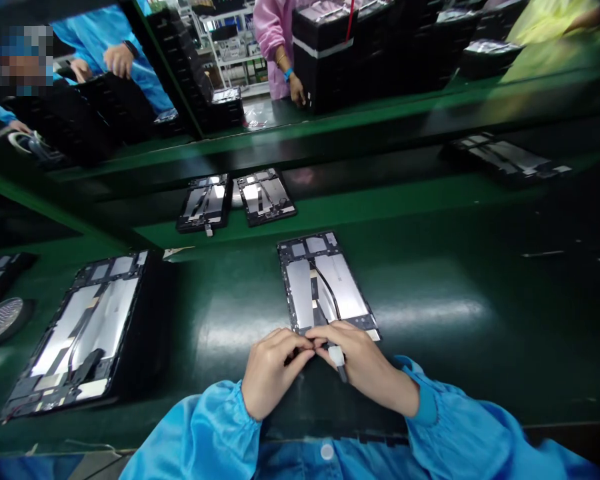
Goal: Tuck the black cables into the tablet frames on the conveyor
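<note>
An opened tablet (350, 277) lies on the green bench in front of me, its silver inner plates and dark ribbon cables facing up. At its near edge my left hand (276, 370) is closed in a pinch, thumb against fingertips. My right hand (367, 363) also pinches there, its fingertips meeting those of the left. What sits between the fingertips is too small and covered to make out. A short dark strip with a whitish tab (337, 357) shows against the right hand's fingers; whether it is gripped I cannot tell.
A stack of opened tablets (87, 327) stands at left, beside a round ribbed object (3, 320). Two piles of tablets (207, 200) (266, 195) lie at the back, another tablet pile (505, 157) at far right. Behind the green rail (330, 123), co-workers handle black stacks.
</note>
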`<state>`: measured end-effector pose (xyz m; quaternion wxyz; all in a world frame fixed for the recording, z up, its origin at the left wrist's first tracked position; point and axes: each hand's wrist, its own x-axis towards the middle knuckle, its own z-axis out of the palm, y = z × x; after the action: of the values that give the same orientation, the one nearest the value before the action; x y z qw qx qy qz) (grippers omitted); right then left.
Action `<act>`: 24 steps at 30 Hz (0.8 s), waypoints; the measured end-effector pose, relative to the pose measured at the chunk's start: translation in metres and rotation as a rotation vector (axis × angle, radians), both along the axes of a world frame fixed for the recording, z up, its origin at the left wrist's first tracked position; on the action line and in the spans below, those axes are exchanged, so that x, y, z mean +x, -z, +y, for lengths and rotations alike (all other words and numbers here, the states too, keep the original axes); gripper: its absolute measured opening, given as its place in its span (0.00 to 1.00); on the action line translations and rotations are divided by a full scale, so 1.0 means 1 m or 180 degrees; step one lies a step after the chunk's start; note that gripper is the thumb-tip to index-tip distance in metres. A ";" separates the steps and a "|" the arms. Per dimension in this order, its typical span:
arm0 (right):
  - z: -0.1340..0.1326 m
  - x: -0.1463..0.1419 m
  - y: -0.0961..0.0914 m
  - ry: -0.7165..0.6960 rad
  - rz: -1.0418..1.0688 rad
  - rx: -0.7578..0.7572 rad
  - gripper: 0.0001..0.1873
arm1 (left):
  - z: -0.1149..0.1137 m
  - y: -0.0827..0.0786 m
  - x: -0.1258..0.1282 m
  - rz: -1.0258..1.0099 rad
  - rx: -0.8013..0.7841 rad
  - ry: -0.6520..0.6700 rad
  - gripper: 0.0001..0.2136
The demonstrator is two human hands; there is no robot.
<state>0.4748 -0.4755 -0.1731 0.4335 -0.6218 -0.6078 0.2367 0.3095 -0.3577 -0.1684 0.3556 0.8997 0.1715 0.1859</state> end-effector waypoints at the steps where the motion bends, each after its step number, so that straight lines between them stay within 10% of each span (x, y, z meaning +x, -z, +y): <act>1: 0.001 0.000 0.000 -0.0002 0.0076 0.0022 0.17 | -0.001 0.000 -0.002 0.0043 0.0019 -0.0050 0.04; 8: 0.002 0.001 0.001 -0.0064 0.0170 0.0068 0.21 | -0.009 0.004 -0.006 0.0298 0.0260 -0.0167 0.06; 16: -0.001 -0.004 0.007 -0.0007 -0.0466 0.0252 0.17 | -0.012 0.003 -0.022 0.0288 0.2337 0.0149 0.14; 24: -0.002 -0.001 0.008 -0.0053 -0.0368 0.0139 0.22 | 0.002 0.011 -0.032 0.0127 0.2223 0.0474 0.15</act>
<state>0.4741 -0.4772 -0.1813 0.4092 -0.6197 -0.6420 0.1906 0.2777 -0.3556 -0.1795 0.0359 0.9805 0.0385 0.1893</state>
